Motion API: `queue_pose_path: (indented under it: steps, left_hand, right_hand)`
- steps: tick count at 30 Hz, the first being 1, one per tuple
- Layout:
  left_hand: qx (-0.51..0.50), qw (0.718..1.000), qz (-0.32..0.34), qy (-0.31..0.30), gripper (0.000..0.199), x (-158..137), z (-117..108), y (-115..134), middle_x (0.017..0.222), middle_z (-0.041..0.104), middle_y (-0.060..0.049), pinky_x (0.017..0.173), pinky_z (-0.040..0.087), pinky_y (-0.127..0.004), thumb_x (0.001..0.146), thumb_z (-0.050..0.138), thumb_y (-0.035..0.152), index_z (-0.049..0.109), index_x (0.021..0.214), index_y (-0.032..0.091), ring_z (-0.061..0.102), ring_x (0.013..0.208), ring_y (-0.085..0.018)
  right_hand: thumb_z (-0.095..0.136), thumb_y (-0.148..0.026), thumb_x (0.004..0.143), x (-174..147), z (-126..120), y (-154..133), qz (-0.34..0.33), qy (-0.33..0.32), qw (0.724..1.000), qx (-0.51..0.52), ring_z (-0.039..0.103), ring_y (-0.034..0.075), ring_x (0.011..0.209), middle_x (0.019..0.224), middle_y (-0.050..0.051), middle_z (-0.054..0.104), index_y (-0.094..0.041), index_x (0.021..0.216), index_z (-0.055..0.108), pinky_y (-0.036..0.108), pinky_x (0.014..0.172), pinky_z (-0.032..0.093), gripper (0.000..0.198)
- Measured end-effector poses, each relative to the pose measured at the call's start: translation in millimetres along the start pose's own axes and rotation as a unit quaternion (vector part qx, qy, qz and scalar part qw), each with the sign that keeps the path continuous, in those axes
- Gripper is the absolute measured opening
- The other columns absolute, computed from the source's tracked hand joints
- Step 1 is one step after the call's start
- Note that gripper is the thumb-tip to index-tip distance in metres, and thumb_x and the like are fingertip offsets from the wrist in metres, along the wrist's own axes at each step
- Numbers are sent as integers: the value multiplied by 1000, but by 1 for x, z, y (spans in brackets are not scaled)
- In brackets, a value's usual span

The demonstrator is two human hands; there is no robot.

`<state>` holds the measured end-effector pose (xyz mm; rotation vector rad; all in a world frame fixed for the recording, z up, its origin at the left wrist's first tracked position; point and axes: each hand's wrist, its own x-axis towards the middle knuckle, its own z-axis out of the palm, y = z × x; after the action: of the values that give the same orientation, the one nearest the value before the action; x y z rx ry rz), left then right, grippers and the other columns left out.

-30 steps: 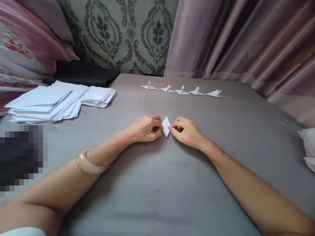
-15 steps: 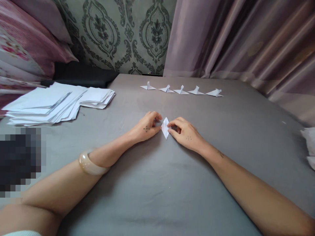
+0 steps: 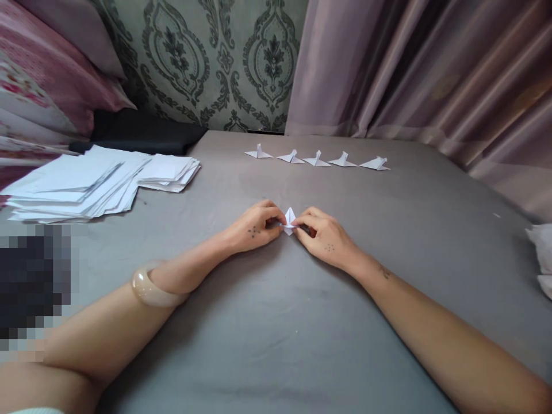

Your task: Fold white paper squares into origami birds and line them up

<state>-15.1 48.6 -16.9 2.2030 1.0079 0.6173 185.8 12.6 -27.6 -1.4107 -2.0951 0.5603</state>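
Observation:
A small folded piece of white paper (image 3: 290, 216) is held between my two hands over the grey cloth. Its upper point stands up, and a fold crosses its middle. My left hand (image 3: 260, 225) pinches the paper's left corner between thumb and fingers. On the other side, my right hand (image 3: 324, 234) grips the right corner the same way. The fingertips cover both side corners. Farther back stands a row of several folded white paper birds (image 3: 318, 159).
Stacks of white paper sheets (image 3: 73, 178) lie at the left, beside a black folded item (image 3: 146, 131). A grey cloth (image 3: 267, 345) covers the table. Curtains (image 3: 388, 69) hang at the back right, and a crumpled white thing (image 3: 541, 247) sits at the right edge.
The flat diamond-shaped paper is now bent across its middle, its lower half folded. My left fingers have closed on its left corner, while my right hand keeps hold of the right side.

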Motion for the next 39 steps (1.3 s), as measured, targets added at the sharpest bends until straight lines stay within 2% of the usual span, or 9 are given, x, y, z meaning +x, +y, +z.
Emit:
queue_pose_path:
  steps: [6, 12, 15, 20, 25, 28, 31, 34, 39]
  left_hand:
    - [-89, 995, -45, -11, 24, 1, -5, 3, 104, 59, -5, 74, 43, -27, 73, 58, 18, 68, 94, 17, 53, 79, -14]
    - [-226, 974, -18, 13, 23, 4, -9, 3, 118, 60, -5, 87, 40, -29, 75, 63, 22, 69, 97, 19, 55, 102, -18]
    - [-240, 971, -1, 25, 20, 4, -7, 2, 107, 64, -5, 91, 39, -31, 77, 68, 32, 70, 92, 19, 56, 100, -18]
    - [-238, 969, -29, 52, 22, 2, -6, 6, 87, 67, -3, 83, 40, -29, 77, 71, 38, 71, 86, 18, 56, 86, -16]
    - [-258, 962, -47, 78, 21, 1, -4, 10, 82, 66, -2, 76, 40, -27, 75, 73, 36, 72, 83, 17, 54, 80, -14]
    - [-342, 933, -71, 88, 20, 2, -2, 9, 77, 64, 0, 72, 39, -25, 74, 74, 36, 70, 80, 17, 53, 73, -12]
    - [-423, 899, -72, 93, 19, 4, 1, 6, 77, 64, 1, 73, 39, -24, 74, 75, 33, 69, 80, 16, 53, 72, -10]
    - [-456, 883, -71, 85, 17, 5, 2, 5, 78, 64, 1, 74, 38, -23, 75, 75, 31, 69, 80, 16, 53, 74, -9]
    - [-490, 864, -91, 67, 15, 4, 2, 7, 79, 65, 0, 73, 39, -23, 77, 73, 29, 67, 81, 16, 55, 74, -10]
  right_hand:
    - [59, -35, 82, 7, -6, -4, 84, 19, 984, 153, 46, 10, 59, 75, 0, 58, -20, 73, 66, 27, 60, 37, 18]
    - [66, -45, 76, 9, -14, -6, 171, -27, 901, 398, 33, 8, 50, 57, -5, 43, -18, 79, 66, 24, 47, 24, 27]
    - [68, -47, 75, 8, -12, -5, 166, -38, 885, 432, 33, 7, 51, 60, -4, 44, -17, 81, 67, 24, 46, 23, 31]
    - [70, -44, 76, 8, -9, -4, 136, -29, 889, 437, 33, 6, 52, 61, -5, 44, -17, 79, 65, 24, 48, 24, 28]
    - [67, -45, 79, 7, -10, -4, 112, -18, 895, 431, 36, 7, 52, 59, -5, 47, -18, 78, 65, 24, 49, 27, 27]
    - [56, -51, 86, 7, -12, -6, 96, -16, 889, 447, 40, 8, 52, 58, -3, 49, -18, 75, 63, 25, 50, 30, 35]
    - [65, -46, 80, 6, -12, -11, 81, -6, 892, 444, 44, 8, 56, 70, -2, 57, -20, 87, 65, 25, 51, 33, 27]
    - [72, -38, 74, 5, -10, -17, 66, 25, 910, 410, 46, 9, 60, 81, 0, 61, -20, 96, 65, 24, 53, 36, 29]
    - [69, -31, 76, 5, -5, -24, 39, 74, 932, 353, 51, 10, 63, 78, 0, 61, -20, 94, 63, 26, 58, 41, 23]
